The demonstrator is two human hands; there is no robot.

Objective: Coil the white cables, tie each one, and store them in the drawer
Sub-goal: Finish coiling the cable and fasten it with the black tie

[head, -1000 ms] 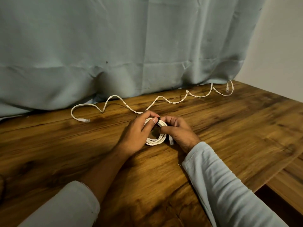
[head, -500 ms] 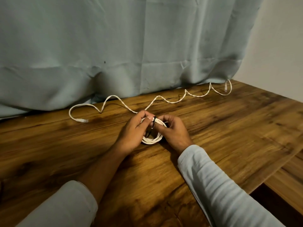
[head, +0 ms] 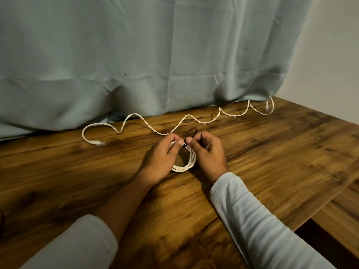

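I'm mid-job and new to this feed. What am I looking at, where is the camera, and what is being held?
No machine here: a person works bare-handed, filmed by one camera on their head looking down at a wooden table. The left hand and right hand both pinch a coil of white cable, with a dark tie at its top between the fingertips. A second cable lies uncoiled by the curtain. No drawer shows clearly.

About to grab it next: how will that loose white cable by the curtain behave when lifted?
The loose cable lies in soft waves, so it will likely sag and trail. It looks thin, probably light. Its plug ends may drag or catch on the table.
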